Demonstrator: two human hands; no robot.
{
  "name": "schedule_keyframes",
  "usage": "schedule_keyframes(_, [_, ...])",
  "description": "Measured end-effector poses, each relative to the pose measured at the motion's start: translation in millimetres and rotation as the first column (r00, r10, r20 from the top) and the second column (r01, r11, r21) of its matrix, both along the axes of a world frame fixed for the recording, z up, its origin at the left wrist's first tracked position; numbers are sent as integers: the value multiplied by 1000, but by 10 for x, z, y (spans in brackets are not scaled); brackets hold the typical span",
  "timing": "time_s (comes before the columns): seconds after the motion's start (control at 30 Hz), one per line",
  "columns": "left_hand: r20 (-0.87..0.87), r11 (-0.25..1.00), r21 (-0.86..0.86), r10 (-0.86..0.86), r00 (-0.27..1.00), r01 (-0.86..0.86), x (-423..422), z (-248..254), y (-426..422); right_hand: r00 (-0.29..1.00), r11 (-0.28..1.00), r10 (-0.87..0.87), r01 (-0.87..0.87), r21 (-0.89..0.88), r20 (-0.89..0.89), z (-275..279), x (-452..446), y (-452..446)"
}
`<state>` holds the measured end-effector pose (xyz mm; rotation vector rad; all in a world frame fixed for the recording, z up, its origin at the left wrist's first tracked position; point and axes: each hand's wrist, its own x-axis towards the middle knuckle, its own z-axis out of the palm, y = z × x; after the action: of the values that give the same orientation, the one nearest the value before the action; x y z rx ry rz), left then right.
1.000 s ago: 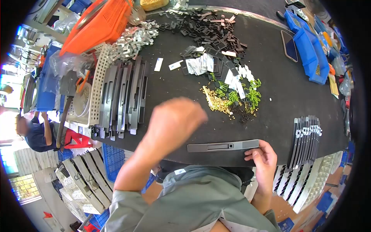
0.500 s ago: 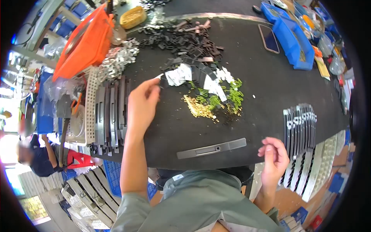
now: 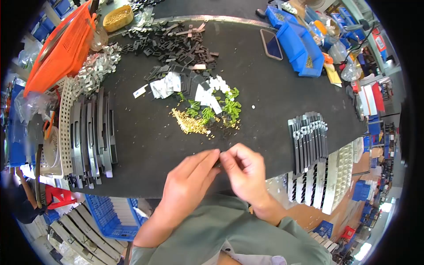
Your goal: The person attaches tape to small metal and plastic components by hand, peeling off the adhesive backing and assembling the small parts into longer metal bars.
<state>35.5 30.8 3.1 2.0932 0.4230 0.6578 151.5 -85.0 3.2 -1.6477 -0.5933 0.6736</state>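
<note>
My left hand [image 3: 187, 176] and my right hand [image 3: 245, 170] meet above the near side of the black table. Both have their fingertips pressed together. Between them shows a sliver of something dark, too covered by the fingers to name. Beyond the hands lie a heap of small gold-coloured pieces [image 3: 191, 123], bright green clips [image 3: 230, 108], small white pieces [image 3: 219, 84] and white labels [image 3: 165, 86]. One separate white label [image 3: 140, 91] lies left of these. Flat black parts [image 3: 190, 86] are fanned out among the labels.
Long dark handle-like strips [image 3: 90, 137] stand in a row at left beside a white perforated basket [image 3: 66, 128]. Similar strips with metal fittings [image 3: 307, 141] line up at right. Blue bins [image 3: 304, 55], a phone [image 3: 270, 44], an orange basket [image 3: 62, 48] and black brackets [image 3: 176, 44] sit farther back.
My left hand has come back from the white labels and my right hand has moved inward to meet it. The long dark strip in front of me no longer shows. The view has shifted right.
</note>
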Motion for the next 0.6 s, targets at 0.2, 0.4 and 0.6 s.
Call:
schedule_keyframes(0.2, [3,984,97,-148,989,146,-62,-105,-86,957,994,108,-106,-22,269,12,18,-225])
schedule_keyframes(0.4, [-23,964,-17,-266,964,265,-51,-123,-163,983,977,173,-163,-138,64,25,15,-488])
schedule_keyframes(0.6, [-42,953,-36,-301,953,300,-18,-64,-153,986,985,169,-169,-45,4,26,49,-530])
